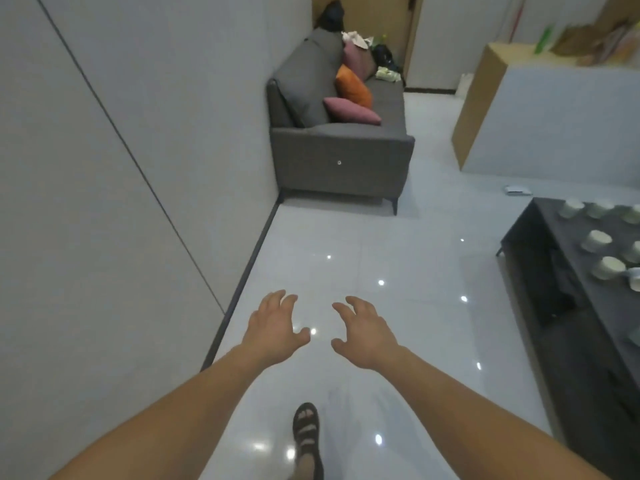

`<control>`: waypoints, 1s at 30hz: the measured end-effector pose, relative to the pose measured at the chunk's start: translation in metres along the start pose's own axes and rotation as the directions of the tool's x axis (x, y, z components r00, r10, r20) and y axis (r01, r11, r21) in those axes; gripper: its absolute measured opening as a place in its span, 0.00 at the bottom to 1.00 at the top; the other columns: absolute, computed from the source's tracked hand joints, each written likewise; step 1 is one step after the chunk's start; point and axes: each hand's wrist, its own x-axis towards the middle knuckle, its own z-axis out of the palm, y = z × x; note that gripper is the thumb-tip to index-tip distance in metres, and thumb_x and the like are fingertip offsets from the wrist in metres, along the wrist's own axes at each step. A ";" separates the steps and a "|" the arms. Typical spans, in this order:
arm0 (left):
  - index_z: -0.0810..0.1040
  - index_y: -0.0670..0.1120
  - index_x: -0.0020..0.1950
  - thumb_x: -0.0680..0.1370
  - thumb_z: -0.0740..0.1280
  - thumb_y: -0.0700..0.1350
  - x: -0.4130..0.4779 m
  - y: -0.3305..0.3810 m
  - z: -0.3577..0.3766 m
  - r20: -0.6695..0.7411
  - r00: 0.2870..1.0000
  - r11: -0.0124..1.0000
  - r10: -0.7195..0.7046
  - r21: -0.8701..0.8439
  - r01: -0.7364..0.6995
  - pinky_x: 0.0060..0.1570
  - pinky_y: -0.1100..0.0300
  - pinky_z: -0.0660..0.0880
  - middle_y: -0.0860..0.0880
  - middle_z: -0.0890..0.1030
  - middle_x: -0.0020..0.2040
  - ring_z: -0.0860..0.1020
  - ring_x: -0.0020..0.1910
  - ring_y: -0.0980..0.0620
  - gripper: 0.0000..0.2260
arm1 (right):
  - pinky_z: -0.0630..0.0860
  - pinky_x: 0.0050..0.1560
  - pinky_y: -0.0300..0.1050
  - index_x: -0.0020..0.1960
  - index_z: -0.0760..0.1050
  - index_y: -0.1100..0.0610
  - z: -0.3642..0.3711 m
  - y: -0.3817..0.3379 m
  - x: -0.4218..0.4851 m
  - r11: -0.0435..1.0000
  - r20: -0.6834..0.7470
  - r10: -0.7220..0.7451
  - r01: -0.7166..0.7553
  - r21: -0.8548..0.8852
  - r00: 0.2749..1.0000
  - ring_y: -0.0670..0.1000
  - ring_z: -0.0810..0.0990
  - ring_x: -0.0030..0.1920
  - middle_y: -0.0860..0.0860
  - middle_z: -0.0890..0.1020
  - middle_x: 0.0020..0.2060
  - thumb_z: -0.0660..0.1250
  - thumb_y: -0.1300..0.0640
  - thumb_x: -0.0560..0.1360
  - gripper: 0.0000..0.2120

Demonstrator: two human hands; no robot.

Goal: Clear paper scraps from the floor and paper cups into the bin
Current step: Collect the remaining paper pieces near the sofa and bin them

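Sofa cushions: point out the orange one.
The orange cushion stands in the middle, between the nearer pink cushion lying flat and the farther pink cushion behind it.

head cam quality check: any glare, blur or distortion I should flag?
Head view: the glossy floor carries scattered specular spots from overhead lights. Head view: wide-angle distortion tilts the wall seam and stretches the forearms at the bottom. Head view: the cups at the right edge are soft and smeared; the left hand and right hand read clearly, with faint shadows only.
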 end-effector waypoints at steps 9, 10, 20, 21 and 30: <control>0.57 0.49 0.76 0.75 0.64 0.59 0.201 0.079 -0.015 0.111 0.968 0.974 0.224 -0.006 -0.225 0.72 0.51 0.56 0.47 0.54 0.77 0.51 0.76 0.48 0.34 | 0.63 0.71 0.53 0.78 0.53 0.49 -0.077 0.108 0.101 0.952 -0.072 0.301 -0.296 0.077 0.951 0.55 0.52 0.76 0.52 0.53 0.77 0.63 0.44 0.77 0.34; 0.57 0.49 0.76 0.75 0.64 0.59 0.220 0.091 -0.017 0.127 0.960 0.968 0.249 0.000 -0.251 0.72 0.51 0.56 0.47 0.54 0.77 0.51 0.76 0.48 0.34 | 0.64 0.71 0.53 0.78 0.53 0.49 -0.085 0.121 0.107 0.942 -0.073 0.331 -0.325 0.086 0.941 0.55 0.52 0.76 0.52 0.54 0.77 0.64 0.44 0.77 0.35; 0.57 0.49 0.76 0.75 0.65 0.59 0.386 0.263 -0.003 0.168 0.893 0.902 0.418 0.039 -0.430 0.72 0.50 0.57 0.47 0.55 0.77 0.52 0.76 0.47 0.34 | 0.61 0.71 0.53 0.78 0.53 0.48 -0.161 0.291 0.195 0.868 -0.126 0.481 -0.451 0.208 0.868 0.54 0.52 0.76 0.51 0.53 0.77 0.64 0.44 0.76 0.35; 0.57 0.49 0.76 0.74 0.65 0.59 0.401 0.280 -0.002 0.172 0.892 0.902 0.418 0.040 -0.430 0.72 0.50 0.57 0.47 0.55 0.77 0.52 0.76 0.47 0.34 | 0.62 0.71 0.53 0.78 0.53 0.48 -0.170 0.309 0.204 0.863 -0.129 0.488 -0.456 0.215 0.863 0.54 0.52 0.76 0.51 0.53 0.77 0.64 0.44 0.76 0.35; 0.58 0.49 0.76 0.75 0.65 0.58 0.529 0.421 0.000 0.193 0.878 0.895 0.439 -0.010 -0.446 0.72 0.50 0.59 0.48 0.55 0.77 0.53 0.76 0.47 0.34 | 0.62 0.72 0.54 0.78 0.54 0.49 -0.260 0.453 0.262 0.851 -0.152 0.519 -0.491 0.187 0.841 0.55 0.53 0.76 0.52 0.54 0.77 0.65 0.44 0.75 0.35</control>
